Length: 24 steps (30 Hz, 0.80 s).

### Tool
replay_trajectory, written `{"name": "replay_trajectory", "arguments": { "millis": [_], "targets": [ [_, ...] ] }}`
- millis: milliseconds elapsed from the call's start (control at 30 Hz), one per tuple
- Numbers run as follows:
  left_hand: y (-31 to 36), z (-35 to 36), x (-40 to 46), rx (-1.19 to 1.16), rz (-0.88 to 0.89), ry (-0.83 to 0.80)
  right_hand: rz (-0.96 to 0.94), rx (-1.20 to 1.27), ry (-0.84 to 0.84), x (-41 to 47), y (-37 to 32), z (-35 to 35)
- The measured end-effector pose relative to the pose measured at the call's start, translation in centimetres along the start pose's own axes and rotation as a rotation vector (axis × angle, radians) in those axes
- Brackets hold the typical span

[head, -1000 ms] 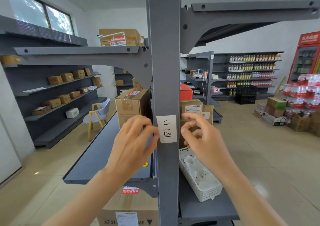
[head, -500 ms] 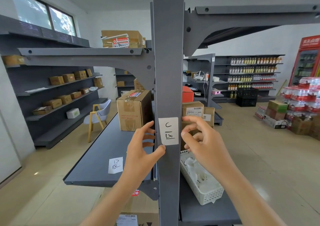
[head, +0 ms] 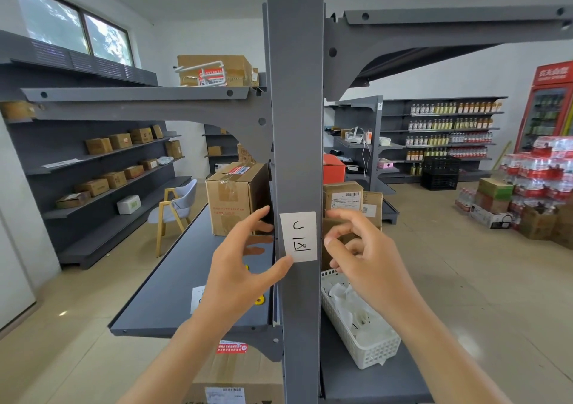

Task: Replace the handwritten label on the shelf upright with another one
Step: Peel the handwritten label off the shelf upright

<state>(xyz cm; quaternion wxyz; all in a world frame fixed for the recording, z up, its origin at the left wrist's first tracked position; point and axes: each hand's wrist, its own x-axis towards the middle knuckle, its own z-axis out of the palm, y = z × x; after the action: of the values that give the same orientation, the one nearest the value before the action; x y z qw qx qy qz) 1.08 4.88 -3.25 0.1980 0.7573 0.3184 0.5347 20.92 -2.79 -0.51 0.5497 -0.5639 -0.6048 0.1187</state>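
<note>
Grey metal shelving fills this stockroom, with cardboard boxes along the far left wall and bottled drinks lined up on the racks at the back right. Front and centre stands the shelf upright [head: 294, 124], a tall grey post running top to bottom of the view. Stuck flat on its face, about mid-height, is the handwritten label [head: 298, 237], a white slip with black marker strokes turned sideways.

Both hands are up at the label. The left hand [head: 245, 267] comes in from the left side of the post, its thumb tip touching the label's lower left corner, the other fingers [head: 259, 225] spread loosely and reaching behind the post's edge; it has no grip on anything. The right hand [head: 362, 258] sits just beside the label's right edge, fingers curled in with thumb and forefinger drawn near each other, and I cannot tell whether they pinch the paper's edge or merely hover by it.

Down on the grey shelf [head: 173, 286] to the left lies another white slip [head: 197, 298], mostly hidden behind the left hand. A taped cardboard box [head: 232, 196] stands further back on that shelf. Right of the post, a white plastic basket [head: 369, 344] holds loose white paper pieces.
</note>
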Motion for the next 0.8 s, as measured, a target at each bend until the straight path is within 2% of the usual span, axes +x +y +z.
{"name": "replay_trajectory", "arguments": {
  "millis": [267,500,800],
  "targets": [
    [-0.3,-0.3,0.5,-0.001,0.012,-0.095,-0.044,0.011,0.016,0.3,-0.4,0.3],
    [-0.8,1.2,0.3,-0.099,-0.052,-0.012,-0.043,0.015,0.015,0.4,-0.4,0.4],
    [-1.1,1.9,-0.1,-0.136,0.027,0.064,-0.028,0.019,-0.001,0.5,0.0,0.2]
  ]
}}
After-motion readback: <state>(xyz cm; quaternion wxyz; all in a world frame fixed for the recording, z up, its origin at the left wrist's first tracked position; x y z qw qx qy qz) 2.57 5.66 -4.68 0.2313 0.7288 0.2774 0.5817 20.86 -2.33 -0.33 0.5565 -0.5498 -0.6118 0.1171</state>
